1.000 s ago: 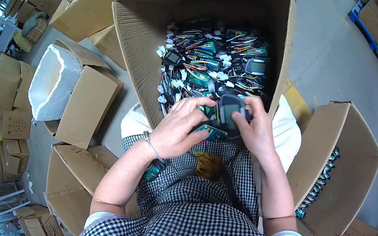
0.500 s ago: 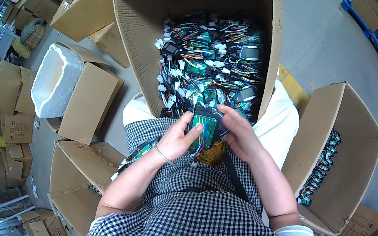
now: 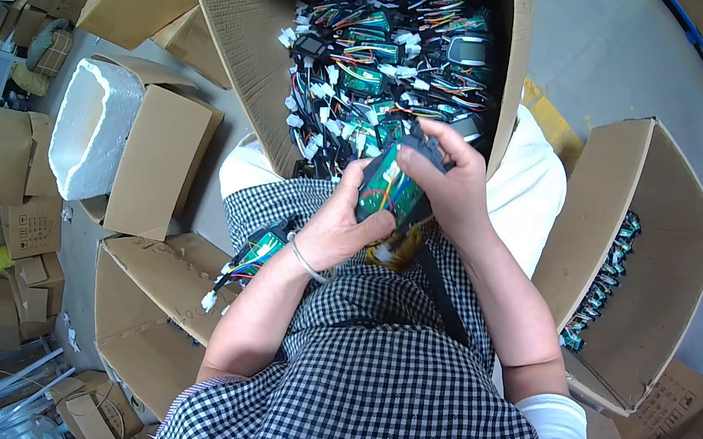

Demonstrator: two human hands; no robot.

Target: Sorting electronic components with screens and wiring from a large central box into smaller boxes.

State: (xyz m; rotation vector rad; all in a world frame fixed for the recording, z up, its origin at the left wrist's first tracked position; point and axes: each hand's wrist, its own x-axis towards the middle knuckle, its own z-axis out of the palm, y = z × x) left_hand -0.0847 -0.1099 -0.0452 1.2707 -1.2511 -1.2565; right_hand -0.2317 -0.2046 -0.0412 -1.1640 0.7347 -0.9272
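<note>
My left hand (image 3: 341,227) and my right hand (image 3: 451,185) both grip one small green circuit board (image 3: 389,191) with coloured wires, held over my lap. A black part sits at the board's top under my right fingers. Just beyond my hands stands a big open cardboard box (image 3: 244,31) full of several similar boards, wires and white plugs (image 3: 370,63). Another green board with wires (image 3: 257,250) lies on my lap by my left wrist, which wears a thin bracelet.
To my right an open carton (image 3: 598,207) holds a row of boards along its bottom. On my left are an open empty carton (image 3: 162,280), a box with white foam (image 3: 95,127) and stacked cartons (image 3: 9,187) on the grey floor.
My hands have drawn back from the big box toward my lap with the board. The board is now turned green side up between both hands.
</note>
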